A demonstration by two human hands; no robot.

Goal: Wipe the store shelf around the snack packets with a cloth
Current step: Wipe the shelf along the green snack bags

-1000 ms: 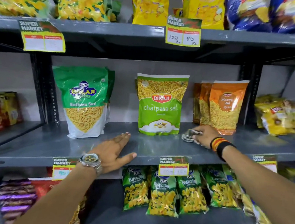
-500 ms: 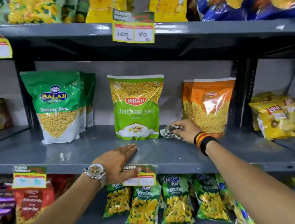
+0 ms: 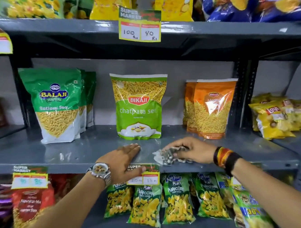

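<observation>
While left hand [image 3: 122, 158] rests flat, right hand [image 3: 192, 149] presses cloth [image 3: 169, 156] on shelf [image 3: 53, 151]

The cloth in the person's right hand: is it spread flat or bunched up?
Bunched up: the cloth sits crumpled under the right hand on the shelf.

1. The shelf [image 3: 53, 153] is showing plain grey.
2. The cloth [image 3: 171, 154] is showing a black-and-white check.
3. At ten o'clock, the Balaji packet [image 3: 56, 104] is showing green over white (yellow sev showing).
4. The Moong Dal packet [image 3: 212, 108] is glowing orange.

Cloth [image 3: 171, 155] half under right hand [image 3: 192, 149]
</observation>
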